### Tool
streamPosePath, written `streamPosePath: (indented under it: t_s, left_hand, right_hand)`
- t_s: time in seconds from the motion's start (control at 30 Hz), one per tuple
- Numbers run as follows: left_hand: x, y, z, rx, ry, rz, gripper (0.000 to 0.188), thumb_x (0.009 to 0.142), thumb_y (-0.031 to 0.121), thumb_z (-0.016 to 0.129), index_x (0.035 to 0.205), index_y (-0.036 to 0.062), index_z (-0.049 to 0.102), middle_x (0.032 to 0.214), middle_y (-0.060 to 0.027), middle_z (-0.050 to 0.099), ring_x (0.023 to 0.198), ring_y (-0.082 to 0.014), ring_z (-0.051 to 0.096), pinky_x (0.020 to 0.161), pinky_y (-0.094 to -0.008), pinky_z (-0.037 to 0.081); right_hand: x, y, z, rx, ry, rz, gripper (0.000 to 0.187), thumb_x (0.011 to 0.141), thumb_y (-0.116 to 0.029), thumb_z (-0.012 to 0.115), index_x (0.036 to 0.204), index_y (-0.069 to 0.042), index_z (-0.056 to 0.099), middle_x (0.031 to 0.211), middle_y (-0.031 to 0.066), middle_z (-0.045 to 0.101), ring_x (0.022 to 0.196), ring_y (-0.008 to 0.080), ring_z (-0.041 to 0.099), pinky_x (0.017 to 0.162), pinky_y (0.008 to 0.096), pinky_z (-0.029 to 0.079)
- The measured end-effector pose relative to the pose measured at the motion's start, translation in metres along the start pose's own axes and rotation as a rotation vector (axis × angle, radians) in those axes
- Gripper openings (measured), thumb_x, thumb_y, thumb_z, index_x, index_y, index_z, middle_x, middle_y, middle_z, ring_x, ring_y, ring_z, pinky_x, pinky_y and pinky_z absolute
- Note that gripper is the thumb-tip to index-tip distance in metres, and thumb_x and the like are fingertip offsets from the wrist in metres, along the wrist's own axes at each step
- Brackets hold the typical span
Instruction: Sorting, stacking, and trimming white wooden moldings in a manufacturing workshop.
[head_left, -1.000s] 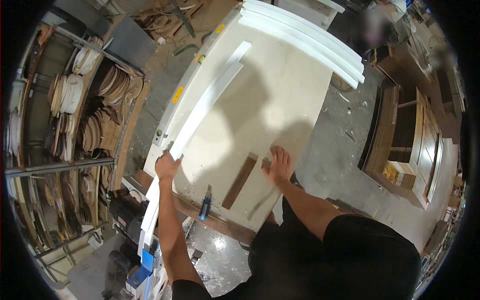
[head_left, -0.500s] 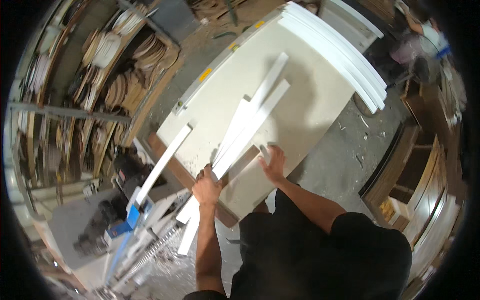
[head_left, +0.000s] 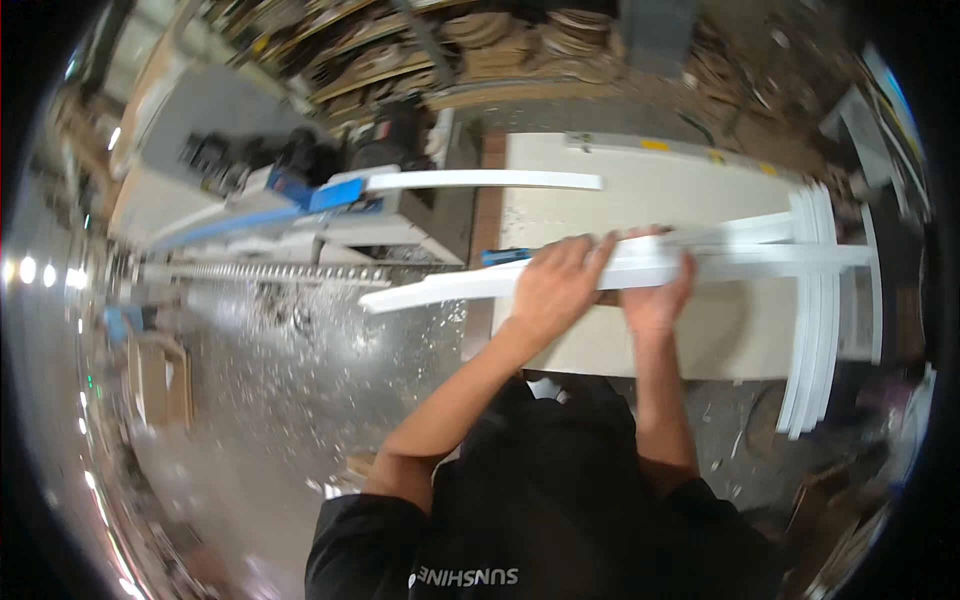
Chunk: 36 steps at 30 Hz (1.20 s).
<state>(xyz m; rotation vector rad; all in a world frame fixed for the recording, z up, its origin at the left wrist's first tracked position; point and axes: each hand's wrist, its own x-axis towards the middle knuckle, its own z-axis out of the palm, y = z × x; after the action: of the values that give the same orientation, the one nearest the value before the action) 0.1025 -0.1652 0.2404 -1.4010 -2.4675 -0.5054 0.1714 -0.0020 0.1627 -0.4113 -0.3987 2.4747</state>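
Observation:
Both my hands are closed around a bundle of long white strips (head_left: 440,287) above the pale tabletop (head_left: 600,345). My left hand (head_left: 558,285) wraps over the bundle from the near side. My right hand (head_left: 658,300) cups it from below, its thumb up along the near face. The strips' left ends stick out past the table edge; to the right they reach over a row of stacked white strips (head_left: 815,350). A small blue object (head_left: 505,256) shows just behind the bundle, partly hidden.
A single white strip (head_left: 490,180) runs from the machine with blue parts (head_left: 335,193) over the table's far left. Shelves of curved wooden pieces (head_left: 480,35) stand behind. A metal bar (head_left: 690,150) lines the table's far edge. Shavings litter the floor; a bin (head_left: 160,380) stands left.
My right hand, open and off the strips before, now grips them alongside my left hand. My view has turned, and the bundle now lies nearly crosswise in it.

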Motion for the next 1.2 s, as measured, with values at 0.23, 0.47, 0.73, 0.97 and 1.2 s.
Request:
streamPosePath:
  t_s: [0.23, 0.47, 0.73, 0.97, 1.2]
  left_hand:
    - [0.04, 0.055, -0.028, -0.343, 0.348, -0.067, 0.086, 0.079, 0.02, 0.083, 0.155, -0.0001, 0.048, 0.124, -0.0192, 0.063, 0.112, -0.038, 0.064, 0.095, -0.0483, 0.051]
    - [0.03, 0.085, -0.025, -0.876, 0.451, -0.138, 0.087, 0.088, 0.022, 0.08, 0.158, -0.0065, 0.037, 0.132, -0.0285, 0.056, 0.119, -0.0497, 0.057, 0.104, -0.0546, 0.046]
    - [-0.043, 0.013, 0.0, -1.128, 0.34, -0.328, 0.11, 0.097, 0.043, 0.078, 0.17, -0.0022, 0.009, 0.169, -0.0238, 0.034, 0.158, -0.0341, 0.034, 0.13, -0.0464, 0.029]
    - [-0.113, -0.045, -0.005, -1.547, 0.931, -1.012, 0.059, 0.098, 0.04, 0.082, 0.135, 0.0015, 0.057, 0.112, -0.0081, 0.072, 0.102, -0.0181, 0.07, 0.092, -0.0355, 0.058]
    - [-0.215, -0.117, 0.073, -1.271, 1.213, -1.366, 0.029, 0.096, 0.02, 0.082, 0.103, 0.0003, 0.062, 0.079, -0.0107, 0.069, 0.067, -0.0225, 0.07, 0.06, -0.036, 0.057]
  right_hand:
    - [0.023, -0.112, 0.103, -0.287, -0.38, -0.097, 0.058, 0.103, -0.048, 0.063, 0.14, -0.005, 0.051, 0.122, 0.0126, 0.057, 0.123, 0.0297, 0.054, 0.114, 0.0508, 0.042]
    - [-0.002, -0.107, 0.173, -0.734, -0.293, -0.357, 0.035, 0.1, -0.019, 0.075, 0.127, 0.001, 0.064, 0.107, 0.0097, 0.066, 0.1, 0.0204, 0.063, 0.092, 0.0345, 0.05]
    - [-0.016, -0.039, 0.095, -1.543, -0.541, -0.53, 0.05, 0.085, -0.018, 0.089, 0.125, 0.001, 0.066, 0.093, 0.0093, 0.072, 0.084, 0.0201, 0.068, 0.079, 0.0383, 0.056]
    - [-0.049, 0.05, -0.027, -2.121, -0.673, -0.417, 0.043, 0.077, -0.024, 0.085, 0.108, -0.007, 0.061, 0.097, 0.0191, 0.073, 0.09, 0.0433, 0.072, 0.081, 0.0513, 0.057]
    - [-0.064, 0.089, -0.098, -2.19, -0.958, -0.505, 0.042, 0.075, -0.019, 0.09, 0.103, -0.005, 0.062, 0.094, 0.0176, 0.071, 0.092, 0.0424, 0.069, 0.082, 0.0527, 0.055]
